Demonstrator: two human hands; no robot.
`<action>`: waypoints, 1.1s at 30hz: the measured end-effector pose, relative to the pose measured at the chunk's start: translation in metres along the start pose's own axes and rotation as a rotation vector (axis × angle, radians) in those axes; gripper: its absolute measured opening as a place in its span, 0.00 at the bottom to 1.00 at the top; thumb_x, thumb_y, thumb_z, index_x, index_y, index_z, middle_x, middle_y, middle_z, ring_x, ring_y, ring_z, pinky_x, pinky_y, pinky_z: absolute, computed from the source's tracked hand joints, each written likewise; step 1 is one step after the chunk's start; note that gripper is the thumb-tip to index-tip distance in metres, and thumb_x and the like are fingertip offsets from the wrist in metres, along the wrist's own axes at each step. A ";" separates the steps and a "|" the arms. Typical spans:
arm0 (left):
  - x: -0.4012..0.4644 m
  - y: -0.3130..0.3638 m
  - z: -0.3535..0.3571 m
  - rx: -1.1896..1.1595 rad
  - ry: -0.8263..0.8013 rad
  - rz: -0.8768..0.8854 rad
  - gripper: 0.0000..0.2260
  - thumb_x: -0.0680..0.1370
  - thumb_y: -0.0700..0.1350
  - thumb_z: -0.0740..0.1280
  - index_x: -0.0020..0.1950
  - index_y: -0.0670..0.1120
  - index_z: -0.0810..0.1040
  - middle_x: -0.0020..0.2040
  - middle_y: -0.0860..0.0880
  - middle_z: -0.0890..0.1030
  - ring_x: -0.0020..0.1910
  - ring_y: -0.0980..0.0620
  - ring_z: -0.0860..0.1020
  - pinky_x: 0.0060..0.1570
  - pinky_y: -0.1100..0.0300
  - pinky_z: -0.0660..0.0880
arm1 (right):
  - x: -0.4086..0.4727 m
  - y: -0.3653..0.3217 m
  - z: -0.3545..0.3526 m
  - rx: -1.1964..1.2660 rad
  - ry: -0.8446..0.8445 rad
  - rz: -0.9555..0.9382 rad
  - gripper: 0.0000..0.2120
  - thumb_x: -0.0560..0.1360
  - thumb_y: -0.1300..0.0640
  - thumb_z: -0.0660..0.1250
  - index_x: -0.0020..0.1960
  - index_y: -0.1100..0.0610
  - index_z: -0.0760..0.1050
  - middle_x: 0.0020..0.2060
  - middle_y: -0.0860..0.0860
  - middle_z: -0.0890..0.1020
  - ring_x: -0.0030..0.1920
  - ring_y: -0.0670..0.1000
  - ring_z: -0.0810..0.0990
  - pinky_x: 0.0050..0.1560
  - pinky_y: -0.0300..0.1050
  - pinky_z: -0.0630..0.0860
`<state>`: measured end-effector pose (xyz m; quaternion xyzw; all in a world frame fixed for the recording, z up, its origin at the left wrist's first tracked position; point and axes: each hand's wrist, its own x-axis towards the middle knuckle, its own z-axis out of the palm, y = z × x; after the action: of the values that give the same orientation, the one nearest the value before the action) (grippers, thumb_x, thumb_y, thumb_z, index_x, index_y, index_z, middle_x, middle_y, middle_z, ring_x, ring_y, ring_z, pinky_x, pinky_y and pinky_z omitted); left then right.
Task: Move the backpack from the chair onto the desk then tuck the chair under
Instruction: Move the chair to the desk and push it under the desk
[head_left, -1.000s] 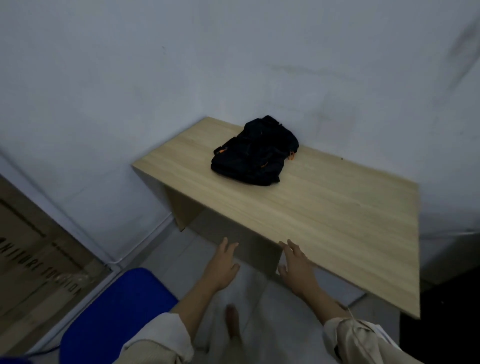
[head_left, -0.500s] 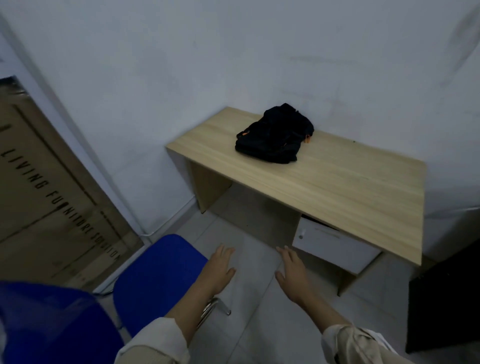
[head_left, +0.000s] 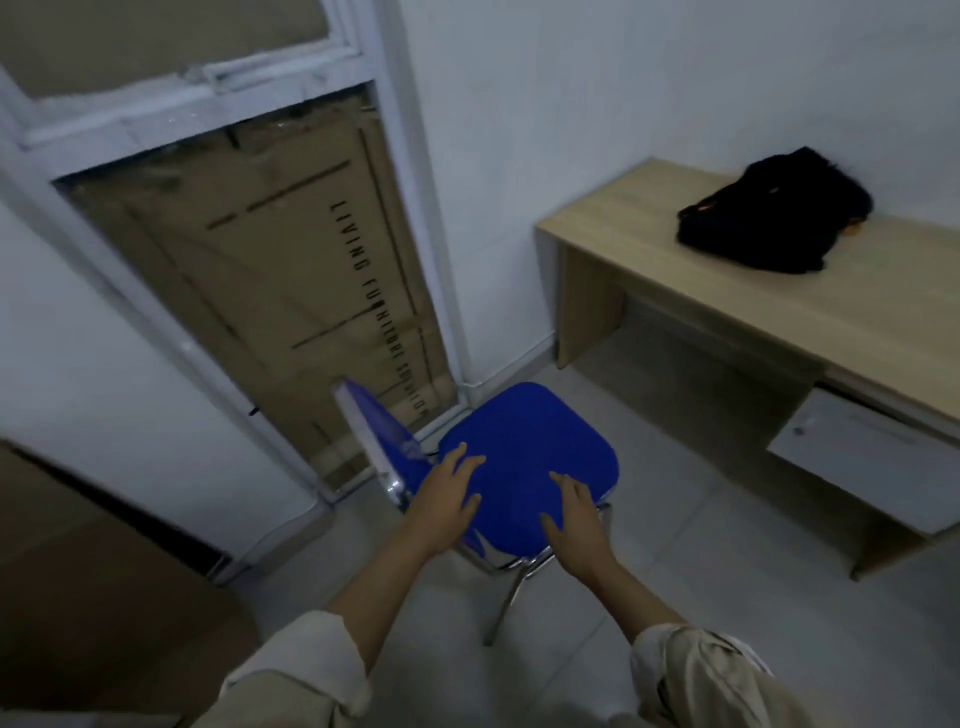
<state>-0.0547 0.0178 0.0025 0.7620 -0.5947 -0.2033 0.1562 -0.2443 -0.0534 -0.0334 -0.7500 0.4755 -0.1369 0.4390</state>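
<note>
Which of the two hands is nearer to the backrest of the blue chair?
The left hand. It is over the seat edge next to the backrest; the right hand is over the opposite side.

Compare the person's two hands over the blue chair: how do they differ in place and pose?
The left hand is over the back part of the blue chair seat, beside the backrest; the right hand is nearer the seat's front edge. The left hand's fingers spread wider than the right's. Both are open, palm down, gripping nothing; whether they touch the seat is unclear.
</note>
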 end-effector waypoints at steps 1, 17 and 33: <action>-0.010 -0.011 -0.008 0.005 0.024 0.004 0.22 0.80 0.43 0.61 0.74 0.47 0.61 0.77 0.43 0.57 0.74 0.45 0.61 0.73 0.53 0.60 | -0.003 -0.014 0.015 0.012 -0.013 -0.023 0.27 0.78 0.60 0.64 0.74 0.57 0.57 0.72 0.59 0.62 0.69 0.56 0.66 0.69 0.45 0.63; 0.000 -0.154 -0.085 0.089 0.073 0.056 0.24 0.76 0.38 0.62 0.72 0.45 0.65 0.73 0.45 0.66 0.73 0.45 0.62 0.75 0.53 0.54 | 0.072 -0.152 0.149 0.131 -0.135 -0.206 0.32 0.74 0.45 0.67 0.72 0.53 0.60 0.66 0.54 0.69 0.64 0.48 0.68 0.62 0.42 0.67; 0.117 -0.238 -0.134 0.387 -0.091 0.491 0.16 0.74 0.45 0.64 0.62 0.46 0.73 0.60 0.45 0.74 0.61 0.45 0.70 0.64 0.53 0.64 | 0.141 -0.188 0.194 -0.371 0.062 -0.067 0.22 0.76 0.53 0.62 0.68 0.50 0.62 0.57 0.53 0.73 0.51 0.54 0.75 0.42 0.50 0.75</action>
<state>0.2362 -0.0377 -0.0099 0.6015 -0.7948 -0.0761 0.0258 0.0602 -0.0372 -0.0267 -0.8289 0.4807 -0.0845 0.2735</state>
